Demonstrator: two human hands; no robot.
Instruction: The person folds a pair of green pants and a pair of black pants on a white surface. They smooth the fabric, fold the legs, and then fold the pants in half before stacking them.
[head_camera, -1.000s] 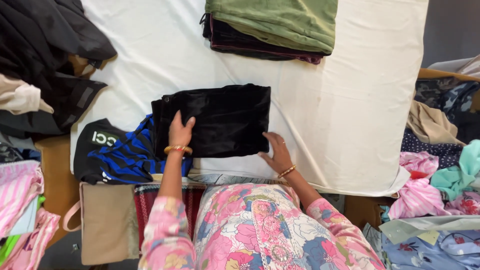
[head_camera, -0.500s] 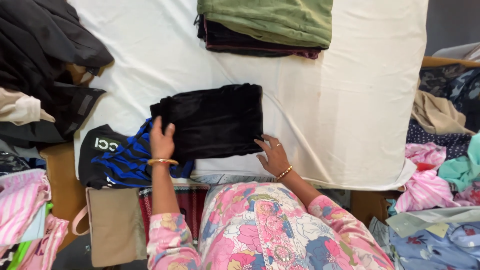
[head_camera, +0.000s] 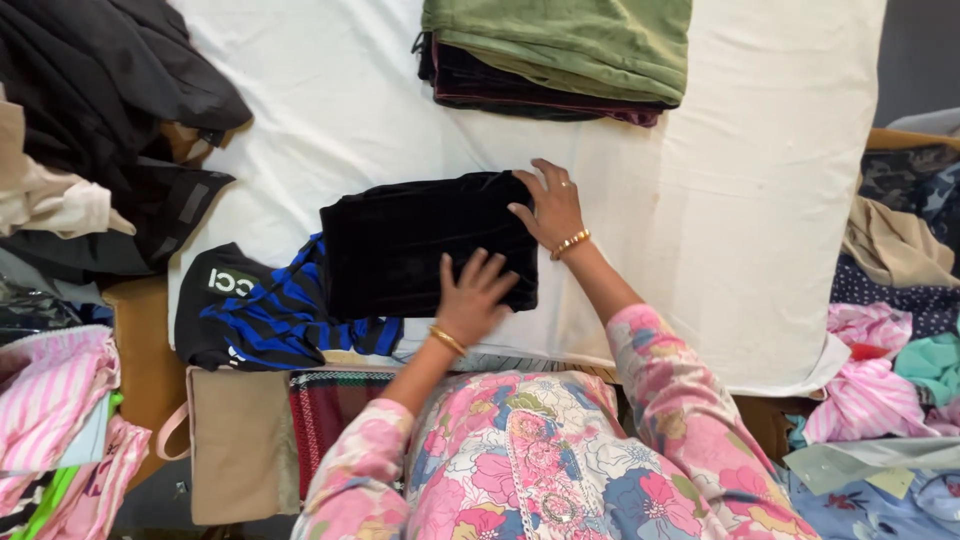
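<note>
Resting flat on the white sheet (head_camera: 700, 200): folded black velvet garment (head_camera: 420, 245). Left hand (head_camera: 475, 295), right hand (head_camera: 548, 208) press it, fingers spread (nothing gripped). Risk: hasty lifting could unfold it onto the neighbouring blue striped shirt (head_camera: 290, 320).

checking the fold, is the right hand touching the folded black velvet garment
Touching. The head view shows the right hand lying flat on the right edge of the folded black velvet garment, fingers on the fabric.

green folded stack (head_camera: 560, 45): cut off by top edge | blue striped garment (head_camera: 290, 320): partly under black cloth (head_camera: 410, 245)
</note>
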